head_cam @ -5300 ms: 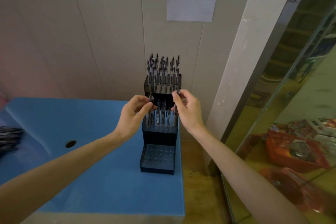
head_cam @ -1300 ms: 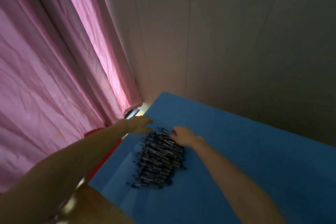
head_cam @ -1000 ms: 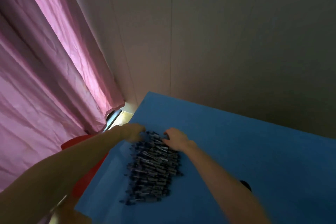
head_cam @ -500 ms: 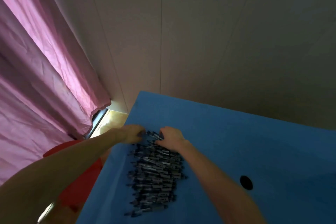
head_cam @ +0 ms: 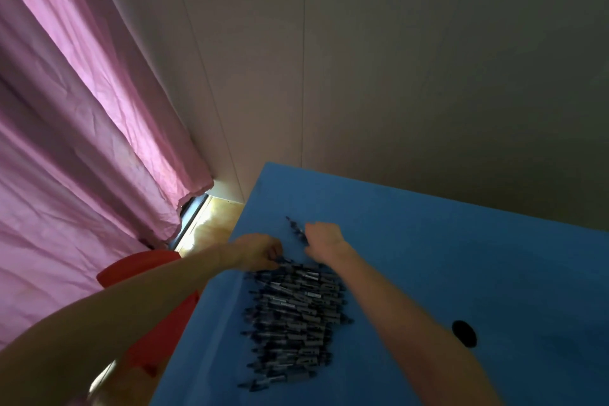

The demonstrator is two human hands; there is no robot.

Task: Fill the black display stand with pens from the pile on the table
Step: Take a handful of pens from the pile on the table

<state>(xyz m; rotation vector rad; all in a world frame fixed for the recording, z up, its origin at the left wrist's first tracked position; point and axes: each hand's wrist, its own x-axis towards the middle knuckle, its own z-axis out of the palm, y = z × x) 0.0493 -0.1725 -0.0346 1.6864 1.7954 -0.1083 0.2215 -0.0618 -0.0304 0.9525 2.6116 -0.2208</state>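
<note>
Blue table (head_cam: 445,257) carries the pen pile (head_cam: 293,313); the left hand (head_cam: 257,252) curls round pens at its far edge, the right hand (head_cam: 321,236) pinches a pen (head_cam: 295,227). Pink curtain (head_cam: 82,142) hangs left.

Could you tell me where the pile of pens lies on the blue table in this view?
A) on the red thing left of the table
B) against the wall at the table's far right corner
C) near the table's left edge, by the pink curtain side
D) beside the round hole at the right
C: the pens lie near the left edge of the table, with the hole well off to their right.
</note>
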